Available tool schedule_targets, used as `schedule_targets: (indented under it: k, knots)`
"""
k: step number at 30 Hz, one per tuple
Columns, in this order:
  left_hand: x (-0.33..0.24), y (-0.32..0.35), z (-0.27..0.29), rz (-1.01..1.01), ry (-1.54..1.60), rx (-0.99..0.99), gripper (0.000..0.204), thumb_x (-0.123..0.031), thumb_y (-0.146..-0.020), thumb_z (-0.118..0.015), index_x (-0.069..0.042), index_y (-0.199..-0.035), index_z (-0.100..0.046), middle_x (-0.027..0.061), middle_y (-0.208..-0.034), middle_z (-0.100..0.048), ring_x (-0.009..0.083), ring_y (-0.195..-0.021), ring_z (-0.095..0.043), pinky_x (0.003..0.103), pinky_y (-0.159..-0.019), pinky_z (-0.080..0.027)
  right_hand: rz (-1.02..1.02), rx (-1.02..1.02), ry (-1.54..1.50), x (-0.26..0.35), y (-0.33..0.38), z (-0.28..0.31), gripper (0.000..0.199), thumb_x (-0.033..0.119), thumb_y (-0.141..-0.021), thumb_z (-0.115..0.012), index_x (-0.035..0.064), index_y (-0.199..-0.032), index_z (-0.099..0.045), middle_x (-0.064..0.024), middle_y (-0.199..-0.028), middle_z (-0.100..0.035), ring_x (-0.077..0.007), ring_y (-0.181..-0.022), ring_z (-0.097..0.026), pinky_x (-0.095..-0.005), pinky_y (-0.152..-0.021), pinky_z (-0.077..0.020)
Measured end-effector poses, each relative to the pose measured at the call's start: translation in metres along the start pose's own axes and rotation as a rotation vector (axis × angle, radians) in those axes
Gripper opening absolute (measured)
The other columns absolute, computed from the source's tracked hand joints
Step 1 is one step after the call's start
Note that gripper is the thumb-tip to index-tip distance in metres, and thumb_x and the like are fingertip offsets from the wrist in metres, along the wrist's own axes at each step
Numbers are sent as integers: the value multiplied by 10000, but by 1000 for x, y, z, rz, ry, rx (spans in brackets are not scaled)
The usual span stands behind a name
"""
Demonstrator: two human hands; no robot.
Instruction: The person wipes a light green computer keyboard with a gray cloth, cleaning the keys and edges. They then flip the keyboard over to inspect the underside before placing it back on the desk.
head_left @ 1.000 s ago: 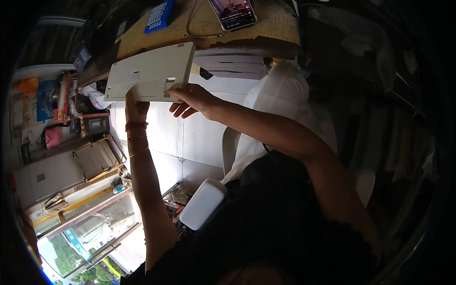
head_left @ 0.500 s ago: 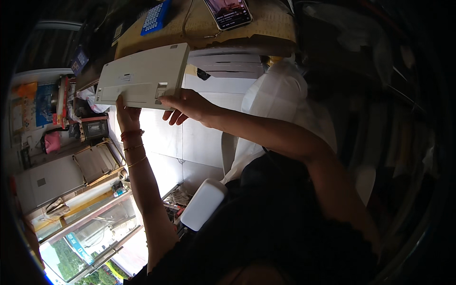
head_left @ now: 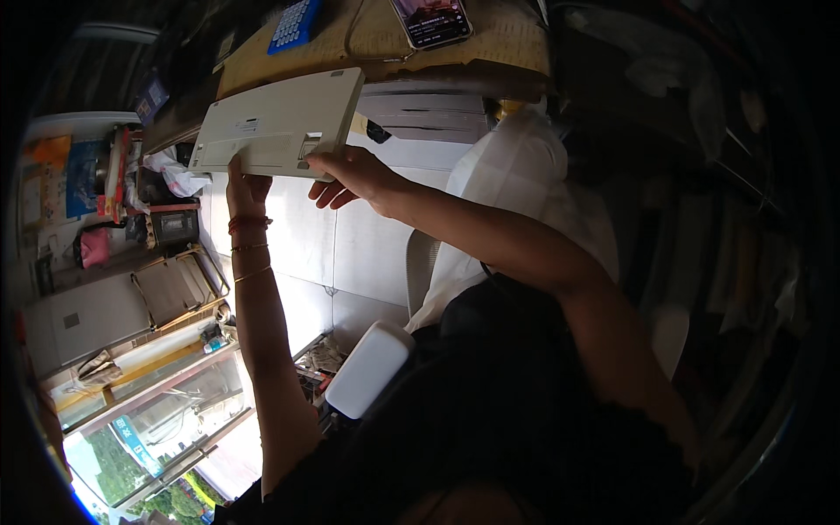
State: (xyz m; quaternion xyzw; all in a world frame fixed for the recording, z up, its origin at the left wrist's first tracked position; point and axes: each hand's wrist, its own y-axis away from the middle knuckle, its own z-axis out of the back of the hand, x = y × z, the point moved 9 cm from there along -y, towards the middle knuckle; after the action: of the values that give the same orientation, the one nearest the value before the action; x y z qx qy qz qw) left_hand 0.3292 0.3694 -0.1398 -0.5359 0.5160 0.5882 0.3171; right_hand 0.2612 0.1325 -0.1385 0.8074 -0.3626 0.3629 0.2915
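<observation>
An off-white keyboard (head_left: 278, 131) is held up in front of the desk with its underside toward me, showing a small label and fold-out feet at its corners. My left hand (head_left: 248, 187) grips its lower edge near the middle, thumb on the underside and the other fingers hidden behind. At the lower right corner, my right hand (head_left: 360, 180) has its thumb on the recess of one foot, which looks raised. Its other fingers curl below the edge, partly apart. The key side faces away and is hidden.
Beyond the keyboard lies a desk (head_left: 490, 51) bearing a blue keypad (head_left: 293, 26) and a lit phone (head_left: 430, 19). A white plastic bag (head_left: 503, 162) hangs below on the right. Near my body is a white rounded object (head_left: 371, 369). Shelves with assorted goods line the left.
Both hands have shifted slightly up and to the right in view with the keyboard. The grip looks the same, and the whole view has also moved a little.
</observation>
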Motion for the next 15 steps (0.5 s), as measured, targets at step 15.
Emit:
schedule_targets:
  k: [15]
  knots:
    - [1, 18, -7, -61, 47, 5, 492, -430, -935, -517, -81, -1279, -472, 103, -1203, -565, 210, -1050, -574, 343, -861, -493, 46, 16, 67, -3, 7, 3, 484, 471, -907, -524, 18, -1078, -535, -110, -854, -666, -160, -737, -671, -283, -622, -550]
